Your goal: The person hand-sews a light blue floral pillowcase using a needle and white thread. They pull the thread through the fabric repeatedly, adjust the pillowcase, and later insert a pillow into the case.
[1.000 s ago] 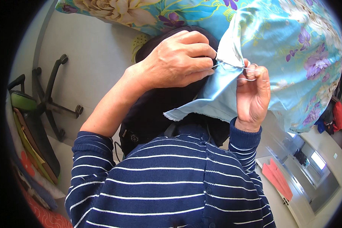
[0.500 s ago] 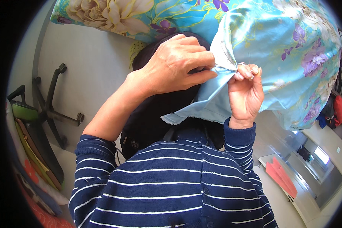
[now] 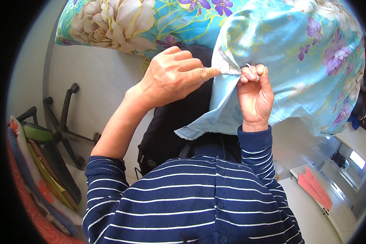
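The fabric (image 3: 290,81) spans the far side and right of the scene, part of it lying between the left hand (image 3: 173,77) and right hand (image 3: 256,95), while a wheeled chair base (image 3: 62,130) stands on the floor (image 3: 110,77) at left, with cloths (image 3: 44,189) nearer.

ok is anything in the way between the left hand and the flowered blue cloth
Nothing visible is. The left hand has an outstretched finger right at the edge of the flowered blue cloth; the right hand pinches it farther right, not in between.
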Tool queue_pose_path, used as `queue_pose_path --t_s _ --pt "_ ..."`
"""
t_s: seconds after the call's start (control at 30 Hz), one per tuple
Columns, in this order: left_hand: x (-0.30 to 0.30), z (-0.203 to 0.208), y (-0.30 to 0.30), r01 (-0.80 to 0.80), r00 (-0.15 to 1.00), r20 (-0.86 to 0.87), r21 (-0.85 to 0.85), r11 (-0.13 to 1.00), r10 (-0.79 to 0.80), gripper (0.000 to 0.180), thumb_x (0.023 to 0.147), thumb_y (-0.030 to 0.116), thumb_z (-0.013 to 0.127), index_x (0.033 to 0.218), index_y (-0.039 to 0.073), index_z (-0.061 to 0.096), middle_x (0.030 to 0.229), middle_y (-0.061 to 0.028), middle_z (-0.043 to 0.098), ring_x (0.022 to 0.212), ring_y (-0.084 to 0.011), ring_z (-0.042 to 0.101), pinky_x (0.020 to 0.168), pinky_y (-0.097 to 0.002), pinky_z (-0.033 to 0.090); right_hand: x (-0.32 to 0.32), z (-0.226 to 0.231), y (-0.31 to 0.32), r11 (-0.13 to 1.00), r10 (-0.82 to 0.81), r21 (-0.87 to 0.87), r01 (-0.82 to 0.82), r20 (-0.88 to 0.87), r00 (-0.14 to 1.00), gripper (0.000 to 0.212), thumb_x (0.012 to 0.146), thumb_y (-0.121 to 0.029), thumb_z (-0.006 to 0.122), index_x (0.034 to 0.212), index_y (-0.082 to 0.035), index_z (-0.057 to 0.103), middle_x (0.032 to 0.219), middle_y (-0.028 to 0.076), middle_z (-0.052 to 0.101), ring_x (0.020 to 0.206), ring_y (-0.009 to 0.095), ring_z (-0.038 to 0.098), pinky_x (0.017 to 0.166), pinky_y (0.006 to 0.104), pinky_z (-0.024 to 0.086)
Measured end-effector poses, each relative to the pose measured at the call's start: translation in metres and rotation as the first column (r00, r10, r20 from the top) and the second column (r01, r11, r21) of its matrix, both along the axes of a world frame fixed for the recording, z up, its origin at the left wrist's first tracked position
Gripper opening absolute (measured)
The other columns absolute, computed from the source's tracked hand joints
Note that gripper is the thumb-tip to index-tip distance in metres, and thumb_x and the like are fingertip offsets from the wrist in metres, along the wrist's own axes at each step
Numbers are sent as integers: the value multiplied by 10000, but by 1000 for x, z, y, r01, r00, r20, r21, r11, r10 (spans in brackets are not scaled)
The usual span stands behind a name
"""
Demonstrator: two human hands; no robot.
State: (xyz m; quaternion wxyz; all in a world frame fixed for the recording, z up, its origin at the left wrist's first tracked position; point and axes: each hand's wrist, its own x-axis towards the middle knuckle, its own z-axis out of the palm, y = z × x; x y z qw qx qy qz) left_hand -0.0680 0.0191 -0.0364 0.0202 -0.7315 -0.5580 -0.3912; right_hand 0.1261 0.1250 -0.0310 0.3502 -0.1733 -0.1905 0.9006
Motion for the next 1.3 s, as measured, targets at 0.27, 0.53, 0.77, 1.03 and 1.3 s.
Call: queue_pose_path --t_s 0.27,0.53,0.77,1.03,1.3 --pt "18 25 -1 -104 961 -268 -148 983 61 306 625 73 646 931 83 632 953 -7 553 740 -147 517 590 -262 440 0 -7 2 999 10 45 -10 16 1000 138 936 -173 517 858 -60 505 764 3 416 778 127 436 756 279 418" --pt "20 33 4 -74 859 -511 -133 988 -4 228 657 108 607 881 68 586 1080 -15 543 721 -129 484 573 -248 389 7 14 19 996 -70 50 73 -71 995 96 865 -101 595 829 -36 534 751 10 424 734 129 432 704 272 390" --pt "21 34 5 -60 904 -427 -166 984 -16 180 681 88 617 860 76 602 1028 1 567 699 -140 492 589 -258 421 31 71 39 965 -82 238 112 -131 988 116 896 -132 575 827 -52 527 774 17 421 730 118 425 700 275 370" --pt "39 24 12 -179 925 314 -134 975 213 120 702 105 704 815 108 661 884 -17 600 808 -213 564 698 -307 472 25 79 19 959 17 281 27 -153 988 228 937 -232 522 778 -84 452 758 1 410 713 125 424 697 293 374" --pt "72 25 14 -118 891 418 -165 979 178 140 728 57 697 857 107 676 1236 -142 501 1095 -298 507 920 -359 403 32 112 -9 918 -58 373 131 -202 978 211 911 -214 560 779 -89 453 788 3 421 692 120 438 671 305 375"
